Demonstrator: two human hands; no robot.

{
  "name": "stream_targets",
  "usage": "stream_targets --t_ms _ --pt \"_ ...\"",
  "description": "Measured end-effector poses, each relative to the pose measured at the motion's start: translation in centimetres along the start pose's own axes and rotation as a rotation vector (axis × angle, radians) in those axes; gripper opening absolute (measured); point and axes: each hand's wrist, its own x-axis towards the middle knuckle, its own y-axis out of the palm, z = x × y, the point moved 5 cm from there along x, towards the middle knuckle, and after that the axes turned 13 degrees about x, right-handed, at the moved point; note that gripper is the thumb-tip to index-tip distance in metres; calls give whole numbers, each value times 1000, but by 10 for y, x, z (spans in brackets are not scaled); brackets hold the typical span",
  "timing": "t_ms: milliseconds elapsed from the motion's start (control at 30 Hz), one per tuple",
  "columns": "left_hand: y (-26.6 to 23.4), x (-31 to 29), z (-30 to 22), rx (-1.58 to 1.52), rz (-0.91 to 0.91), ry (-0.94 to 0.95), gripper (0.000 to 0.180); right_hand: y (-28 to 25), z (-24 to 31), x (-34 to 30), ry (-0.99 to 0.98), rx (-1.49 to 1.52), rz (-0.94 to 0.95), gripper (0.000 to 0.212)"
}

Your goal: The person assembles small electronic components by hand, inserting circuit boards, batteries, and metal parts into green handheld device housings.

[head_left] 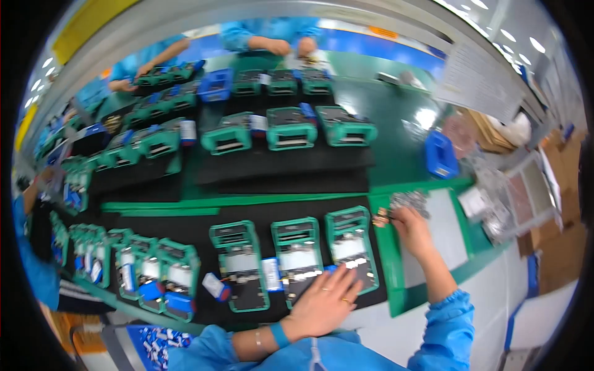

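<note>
My left hand (325, 303) lies flat with its fingers apart across the lower end of a green-framed circuit unit (297, 250). A second green-framed unit (351, 247) is just right of it, close to its fingertips. My right hand (413, 232) is closed in a pinch above the left part of a green-edged tray (396, 290). Between or right at its fingertips are small copper-coloured pieces (380, 217), blurred. Beside those fingers is a pile of small grey metal parts (409, 201). A third green-framed unit (240, 266) stands left, and blue-and-white cylinders (272, 274) lie between units.
More green-framed units (291, 130) stand in rows beyond a green strip (247, 201) and at left. A blue bin (440, 154) and clear plastic packaging (495, 216) are at right. Co-workers' hands (278, 47) work across the table. A blue box of cylinders (162, 346) sits lower left.
</note>
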Motion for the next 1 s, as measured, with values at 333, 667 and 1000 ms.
stream_targets --t_ms 333,667,1000 --pt "0 -26 -3 -326 -212 -22 57 1 2 -9 32 -32 -30 11" --pt "-10 -74 21 -94 -198 -141 57 19 110 -28 2 174 -79 6" --pt "-6 -83 21 -105 -299 -129 45 118 195 -14 -554 -10 204 17"
